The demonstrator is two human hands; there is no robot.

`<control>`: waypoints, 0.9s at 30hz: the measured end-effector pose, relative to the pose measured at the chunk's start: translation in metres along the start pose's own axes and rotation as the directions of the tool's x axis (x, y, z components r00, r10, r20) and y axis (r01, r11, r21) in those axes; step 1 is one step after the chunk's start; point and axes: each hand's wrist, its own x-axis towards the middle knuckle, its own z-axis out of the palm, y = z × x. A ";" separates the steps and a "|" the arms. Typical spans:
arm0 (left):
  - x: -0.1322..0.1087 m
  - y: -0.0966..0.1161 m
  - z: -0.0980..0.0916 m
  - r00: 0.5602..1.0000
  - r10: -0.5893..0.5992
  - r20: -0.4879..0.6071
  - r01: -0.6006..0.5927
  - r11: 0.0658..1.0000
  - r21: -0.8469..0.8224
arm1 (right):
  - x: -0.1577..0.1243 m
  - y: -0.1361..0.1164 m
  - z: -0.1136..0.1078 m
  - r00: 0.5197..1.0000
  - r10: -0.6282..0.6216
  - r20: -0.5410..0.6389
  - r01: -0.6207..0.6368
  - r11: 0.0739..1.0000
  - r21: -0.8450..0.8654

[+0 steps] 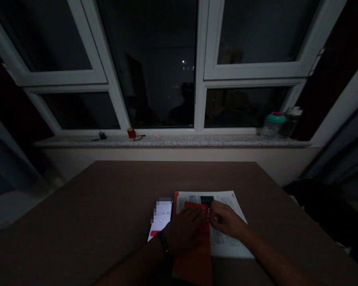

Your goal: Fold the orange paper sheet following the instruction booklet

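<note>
My left hand, a dark band on its wrist, lies spread over a long orange-red paper or cover. Beneath that, a printed page of text and small pictures shows on the right; it looks like part of a book. At the right edge of the red piece, my right hand is closed in a pinch. Something small and pinkish shows by its fingertips, too dim and small to name. Left of the red piece is a phone with a lit screen, partly behind my left forearm.
The brown wooden table reaches to the wall below a granite windowsill. On the sill stand a small red can-like container, a loop-shaped item, a dark little bottle, and a teal-lidded plastic bottle beside another clear bottle.
</note>
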 end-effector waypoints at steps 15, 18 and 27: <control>0.000 -0.003 0.004 0.999 0.025 -0.034 -0.024 0.999 0.035 | 0.001 -0.003 -0.002 0.991 0.116 -0.069 -0.119 0.992 -0.034; 0.000 -0.001 0.004 0.999 0.037 -0.022 -0.036 0.999 0.028 | -0.001 -0.006 -0.004 0.998 0.040 0.041 -0.039 0.999 -0.026; 0.000 -0.001 0.001 0.999 0.047 0.003 -0.047 0.998 0.038 | 0.007 0.010 0.002 0.972 0.180 -0.153 -0.194 0.978 -0.083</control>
